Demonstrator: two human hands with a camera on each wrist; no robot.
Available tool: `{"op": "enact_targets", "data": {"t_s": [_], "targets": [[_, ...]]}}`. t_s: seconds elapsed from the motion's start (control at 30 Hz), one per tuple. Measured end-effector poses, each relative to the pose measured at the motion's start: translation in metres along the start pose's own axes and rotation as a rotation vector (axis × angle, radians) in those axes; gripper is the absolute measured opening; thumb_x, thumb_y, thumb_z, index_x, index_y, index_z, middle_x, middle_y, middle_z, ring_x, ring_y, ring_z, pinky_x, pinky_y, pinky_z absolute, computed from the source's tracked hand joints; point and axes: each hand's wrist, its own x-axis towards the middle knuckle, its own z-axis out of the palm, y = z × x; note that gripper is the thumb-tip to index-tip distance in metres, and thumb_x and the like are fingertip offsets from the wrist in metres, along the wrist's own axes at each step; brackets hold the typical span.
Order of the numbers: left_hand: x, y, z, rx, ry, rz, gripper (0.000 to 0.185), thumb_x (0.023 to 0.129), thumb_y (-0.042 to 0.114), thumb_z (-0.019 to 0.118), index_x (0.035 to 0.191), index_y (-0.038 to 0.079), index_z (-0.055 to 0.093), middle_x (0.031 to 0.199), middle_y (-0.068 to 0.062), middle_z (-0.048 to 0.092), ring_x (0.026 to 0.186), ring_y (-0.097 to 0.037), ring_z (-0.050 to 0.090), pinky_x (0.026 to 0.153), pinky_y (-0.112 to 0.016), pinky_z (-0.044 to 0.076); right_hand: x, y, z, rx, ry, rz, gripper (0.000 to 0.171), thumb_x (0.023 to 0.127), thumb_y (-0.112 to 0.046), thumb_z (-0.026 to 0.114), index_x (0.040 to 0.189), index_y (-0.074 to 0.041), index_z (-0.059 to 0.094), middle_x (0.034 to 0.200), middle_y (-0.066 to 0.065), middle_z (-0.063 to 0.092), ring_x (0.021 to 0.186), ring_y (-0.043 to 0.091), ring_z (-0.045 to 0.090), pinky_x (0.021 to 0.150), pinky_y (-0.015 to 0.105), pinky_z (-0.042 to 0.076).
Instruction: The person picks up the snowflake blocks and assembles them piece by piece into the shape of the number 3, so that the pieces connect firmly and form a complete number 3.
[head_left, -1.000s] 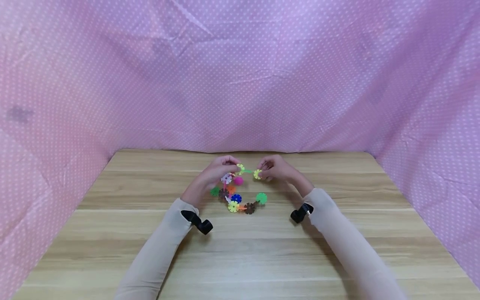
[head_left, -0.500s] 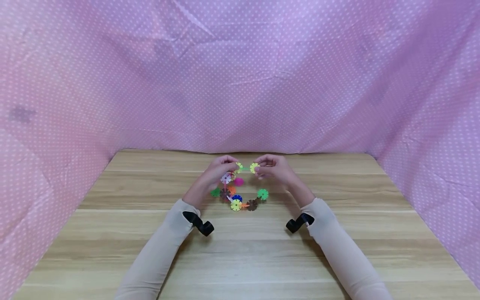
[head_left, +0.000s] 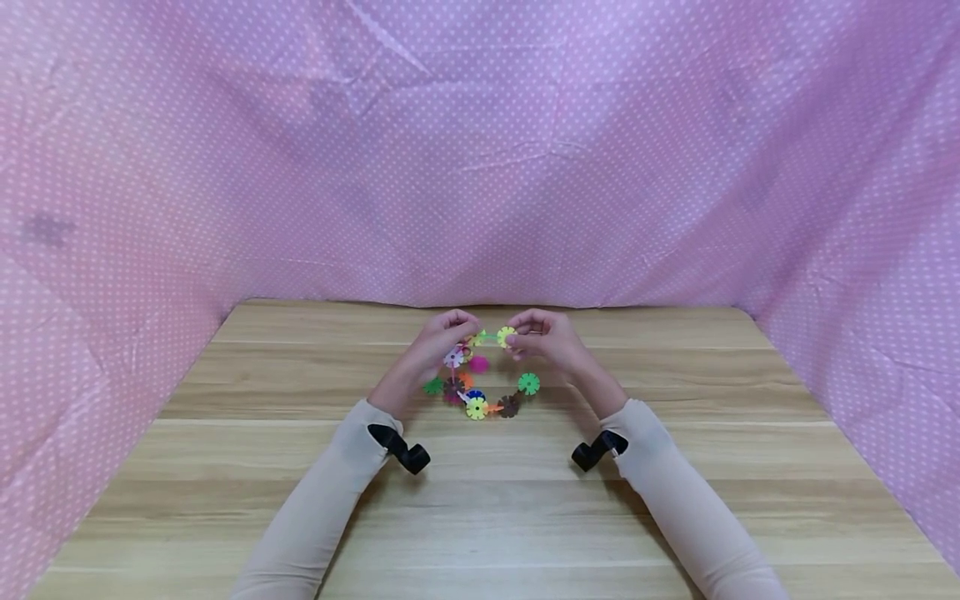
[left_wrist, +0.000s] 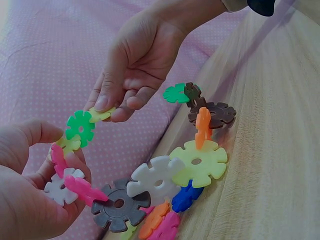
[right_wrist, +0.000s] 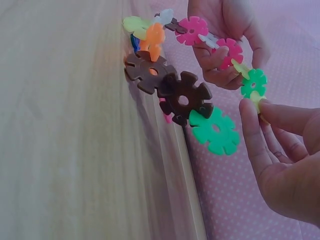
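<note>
Above the wooden desk (head_left: 675, 467), left hand (head_left: 435, 346) pinches one end of a chain of multicoloured notched plastic discs (head_left: 480, 392), right hand (head_left: 547, 337) pinching its yellow end disc (head_left: 506, 336).

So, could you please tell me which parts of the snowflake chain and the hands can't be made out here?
- Head view: the joints of the snowflake chain are too small to tell.
- Left wrist view: the left hand is cut by the frame edge; its fingers hide part of the white disc.
- Right wrist view: the right hand hides most of the yellow disc.
</note>
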Motion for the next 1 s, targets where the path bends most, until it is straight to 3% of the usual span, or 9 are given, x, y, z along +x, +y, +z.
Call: {"op": "enact_targets", "data": {"t_s": [0.43,0.57,0.8,0.93,1.0], "targets": [[-0.002,0.002,0.006,-0.025,0.091,0.025,0.008,0.095,0.012,0.065,0.090,0.015,0.059,0.090,0.004,0.054,0.087,-0.013,0.051,0.070,-0.021,0.047,-0.002,0.001,0.007,0.006,0.041,-0.039,0.026,0.089,0.005,0.073,0.113,0.010,0.062,0.089,0.008,0.072,0.075,0.015,0.073,0.072,0.029,0.064],[-0.003,0.006,0.005,-0.013,0.073,0.027,0.007,0.096,0.015,0.067,0.093,0.015,0.061,0.093,0.003,0.055,0.087,-0.013,0.052,0.069,-0.020,0.047,-0.001,-0.001,0.007,0.000,0.047,-0.064,0.025,0.090,0.006,0.071,0.112,0.011,0.061,0.086,0.005,0.070,0.074,0.013,0.073,0.074,0.031,0.064],[-0.006,0.010,0.003,0.031,0.012,-0.033,0.022,0.089,0.021,0.079,0.102,0.014,0.063,0.106,0.001,0.062,0.105,-0.022,0.057,0.088,-0.034,0.050,-0.002,-0.001,0.005,-0.020,0.056,-0.058,0.025,0.091,0.004,0.072,0.113,0.010,0.062,0.090,0.009,0.070,0.076,0.013,0.074,0.084,0.045,0.063],[-0.007,0.011,0.003,0.027,-0.001,-0.044,0.025,0.087,0.020,0.081,0.102,0.014,0.062,0.102,0.003,0.066,0.105,-0.031,0.058,0.088,-0.038,0.050,-0.003,-0.001,0.006,-0.020,0.067,-0.053,0.023,0.090,0.005,0.072,0.111,0.009,0.062,0.090,0.011,0.070,0.076,0.013,0.074,0.080,0.040,0.064],[-0.008,0.011,0.003,0.020,-0.001,-0.034,0.024,0.087,0.018,0.081,0.101,0.014,0.062,0.098,0.004,0.069,0.100,-0.029,0.060,0.085,-0.035,0.051,-0.003,-0.001,0.006,-0.023,0.068,-0.058,0.022,0.090,0.005,0.071,0.110,0.008,0.063,0.091,0.011,0.070,0.075,0.012,0.074,0.080,0.041,0.064]]}}
